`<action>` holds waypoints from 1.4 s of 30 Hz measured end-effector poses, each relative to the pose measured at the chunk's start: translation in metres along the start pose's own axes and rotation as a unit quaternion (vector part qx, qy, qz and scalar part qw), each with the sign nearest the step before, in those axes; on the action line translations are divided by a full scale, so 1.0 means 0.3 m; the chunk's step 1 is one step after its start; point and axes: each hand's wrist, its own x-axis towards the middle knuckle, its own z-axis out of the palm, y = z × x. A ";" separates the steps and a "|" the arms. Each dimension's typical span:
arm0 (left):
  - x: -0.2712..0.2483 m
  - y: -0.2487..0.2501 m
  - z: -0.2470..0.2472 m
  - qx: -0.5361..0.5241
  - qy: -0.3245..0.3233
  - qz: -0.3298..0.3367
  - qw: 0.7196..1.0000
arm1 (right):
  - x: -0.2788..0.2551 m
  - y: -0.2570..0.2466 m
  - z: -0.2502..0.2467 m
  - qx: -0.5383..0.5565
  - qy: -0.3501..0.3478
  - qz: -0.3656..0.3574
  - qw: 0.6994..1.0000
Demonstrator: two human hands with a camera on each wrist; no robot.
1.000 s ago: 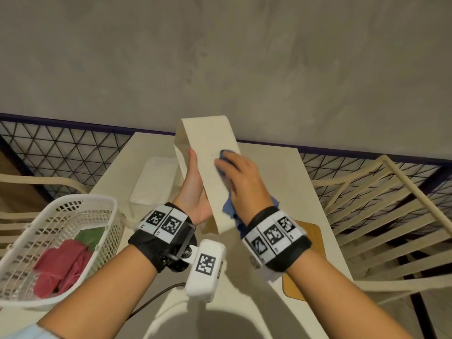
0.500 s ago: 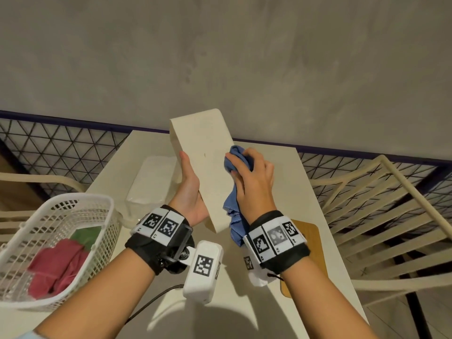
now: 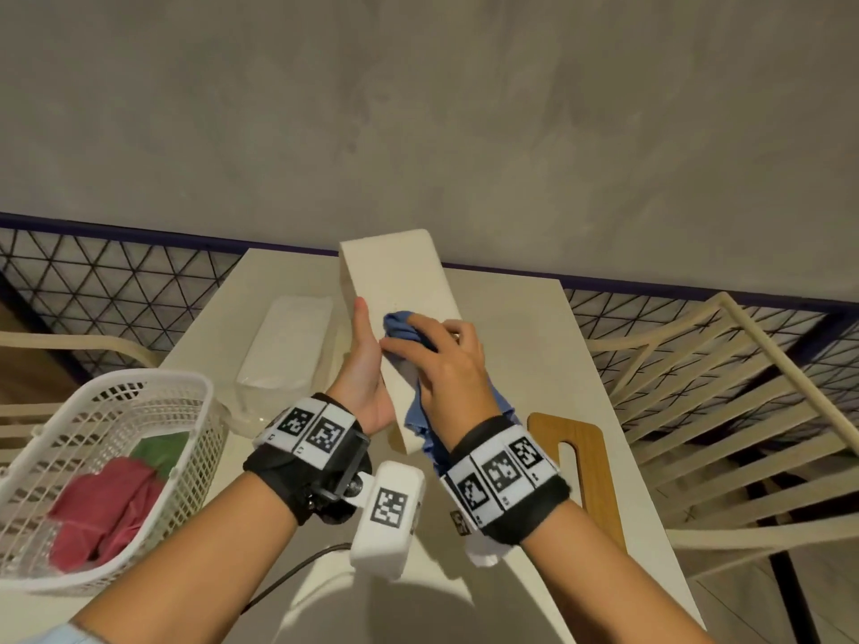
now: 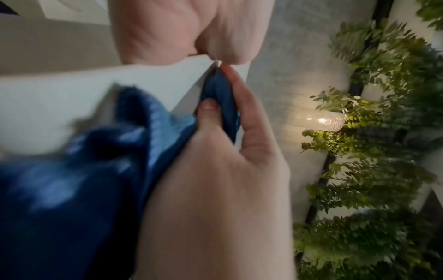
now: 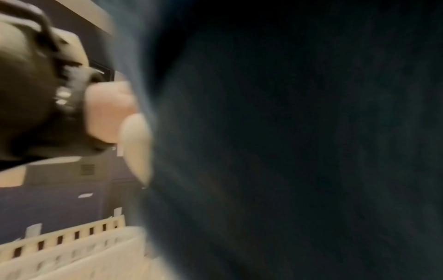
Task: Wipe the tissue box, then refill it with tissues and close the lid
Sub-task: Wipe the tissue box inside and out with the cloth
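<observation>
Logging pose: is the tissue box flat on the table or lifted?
Lifted and tilted: left hand holds the tissue box above the table.

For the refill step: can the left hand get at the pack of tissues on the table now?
Probably not yet. The left hand grips the tissue box, held up off the table. The tissue pack lies uncovered just left of it, so the path looks free once the box is put down.

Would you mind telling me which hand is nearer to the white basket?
Left. The left hand grips the tissue box on the basket's side; the right hand, pressing the blue cloth, is farther away.
</observation>
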 end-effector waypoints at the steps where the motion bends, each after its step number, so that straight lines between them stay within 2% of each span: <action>1: 0.003 0.017 -0.008 -0.008 -0.001 0.005 1.000 | -0.015 -0.007 0.002 0.014 0.002 -0.030 0.999; 3: 0.011 0.052 -0.026 0.025 0.009 0.028 0.999 | -0.059 -0.021 -0.007 0.055 -0.026 -0.083 0.995; 6: 0.000 0.058 -0.029 0.049 0.008 0.042 0.998 | -0.054 0.005 -0.021 0.062 -0.082 -0.099 0.990; 12: -0.006 0.059 -0.052 0.057 0.039 0.027 0.997 | 0.003 -0.012 0.002 0.049 -0.066 -0.073 0.994; 14: -0.012 0.088 -0.058 0.076 0.034 0.030 0.996 | -0.029 -0.020 -0.006 0.064 -0.069 -0.095 0.991; 19: -0.018 0.111 -0.046 0.125 0.038 0.062 0.989 | -0.043 0.033 -0.029 0.072 -0.140 -0.158 0.975; 22: -0.004 0.123 -0.026 0.158 0.046 0.090 0.982 | 0.035 0.060 -0.035 0.031 -0.122 -0.176 0.976; 24: -0.001 0.128 -0.006 0.167 0.040 0.110 0.979 | 0.101 0.064 -0.045 0.021 -0.072 -0.139 0.987; 26: 0.005 0.120 0.003 0.165 0.039 0.135 0.976 | 0.149 0.068 -0.049 0.023 -0.008 -0.070 0.997; 30: 0.005 0.106 -0.017 0.168 0.089 0.160 0.969 | 0.171 0.085 -0.052 0.085 0.092 0.046 0.991; 32: 0.004 0.121 -0.034 0.183 0.104 0.136 0.968 | 0.168 0.095 -0.056 0.162 0.097 0.096 0.977; 35: -0.007 0.166 -0.037 0.194 0.081 0.074 0.975 | 0.162 0.111 -0.061 0.252 0.063 0.179 0.949; 37: -0.007 0.204 -0.025 0.186 0.070 0.059 0.978 | 0.155 0.111 -0.058 0.282 0.049 0.225 0.931; 39: -0.002 0.230 -0.011 0.189 0.065 0.057 0.978 | 0.147 0.096 -0.048 0.290 0.035 0.248 0.924; 42: 0.013 0.219 -0.012 0.237 0.055 0.054 0.968 | 0.144 0.073 -0.018 0.266 0.014 0.236 0.934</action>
